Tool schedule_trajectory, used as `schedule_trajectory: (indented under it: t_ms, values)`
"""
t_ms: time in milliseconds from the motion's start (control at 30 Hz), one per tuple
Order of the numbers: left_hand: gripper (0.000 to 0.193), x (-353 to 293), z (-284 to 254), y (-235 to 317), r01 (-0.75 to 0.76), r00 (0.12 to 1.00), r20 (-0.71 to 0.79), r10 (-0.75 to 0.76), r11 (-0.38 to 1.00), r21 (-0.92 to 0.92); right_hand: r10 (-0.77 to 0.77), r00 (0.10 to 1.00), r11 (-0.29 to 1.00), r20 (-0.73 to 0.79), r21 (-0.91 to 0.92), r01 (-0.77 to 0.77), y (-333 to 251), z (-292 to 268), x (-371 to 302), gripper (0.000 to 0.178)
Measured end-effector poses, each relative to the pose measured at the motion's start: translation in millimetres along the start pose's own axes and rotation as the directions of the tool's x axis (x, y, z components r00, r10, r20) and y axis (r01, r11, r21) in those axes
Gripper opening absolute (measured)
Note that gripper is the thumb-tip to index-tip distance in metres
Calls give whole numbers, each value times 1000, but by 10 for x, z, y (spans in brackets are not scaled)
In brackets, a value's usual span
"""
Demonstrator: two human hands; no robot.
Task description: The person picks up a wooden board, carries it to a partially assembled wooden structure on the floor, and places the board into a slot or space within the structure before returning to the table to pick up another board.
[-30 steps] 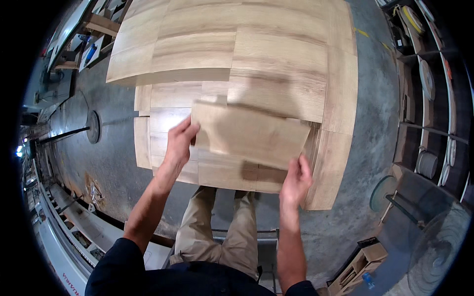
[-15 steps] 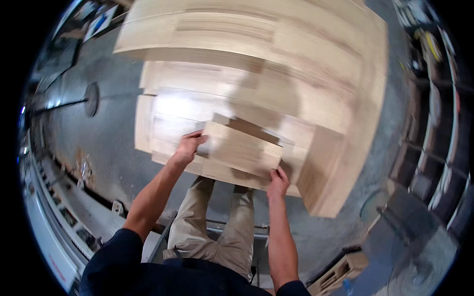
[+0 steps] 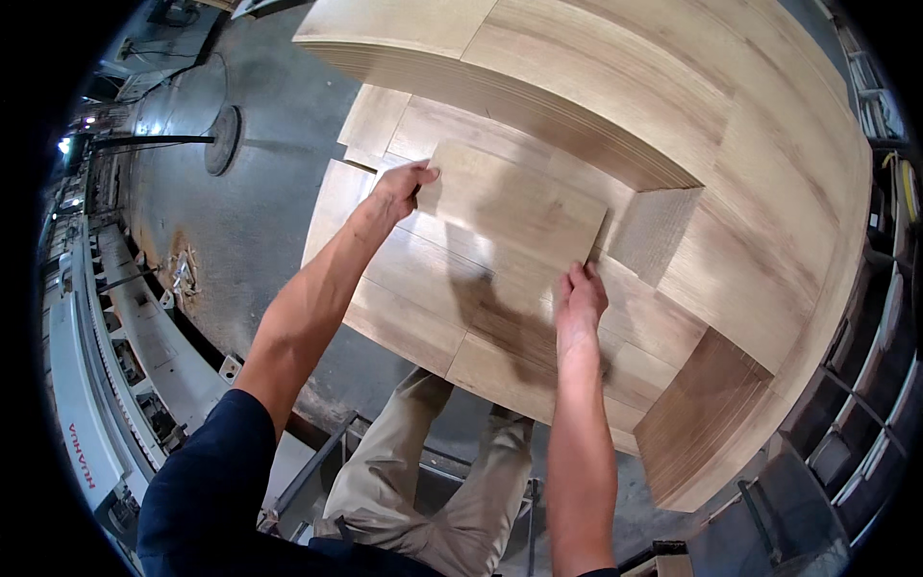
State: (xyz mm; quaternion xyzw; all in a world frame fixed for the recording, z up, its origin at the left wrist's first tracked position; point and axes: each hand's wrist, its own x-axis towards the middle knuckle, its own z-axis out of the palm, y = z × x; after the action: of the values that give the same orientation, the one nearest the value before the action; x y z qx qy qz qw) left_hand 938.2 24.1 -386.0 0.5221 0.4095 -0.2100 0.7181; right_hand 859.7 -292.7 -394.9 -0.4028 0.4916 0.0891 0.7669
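My left hand (image 3: 402,188) pinches the thin wood sheet (image 3: 514,207) at its 9 o'clock corner; right hand (image 3: 577,303) grips the 5 o'clock edge; sheet sits over the low stack (image 3: 404,322); looks light, stiff, smooth.

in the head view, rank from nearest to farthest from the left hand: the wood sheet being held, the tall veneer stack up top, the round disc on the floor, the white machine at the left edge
1. Wood sheet: gripped by the left hand at its left edge.
2. Tall veneer stack: above and to the right.
3. Round disc: on the grey floor, to the left. Too close to call against the stack.
4. White machine: far lower left.
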Motion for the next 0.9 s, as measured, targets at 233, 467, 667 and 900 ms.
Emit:
schedule_trajectory:
  t_ms: [233, 467, 667, 900]
  values:
    - [49, 299, 633, 149, 6, 980, -198, 15, 994, 107, -32, 970, 961, -240, 260, 96, -173, 140, 294, 9]
    - [20, 357, 829, 79, -185, 975, -104, 196, 977, 108, -4, 996, 906, -85, 421, 39, -172, 73, 362, 9]
    - [15, 481, 879, 44, -302, 904, -111, 414, 798, 522, 4, 999, 894, -53, 448, 20, -306, 6, 294, 12]
    - [44, -140, 1256, -252, -583, 490, 109, 865, 233, 779, -63, 996, 854, 62, 520, 22, -879, -309, -609, 94]
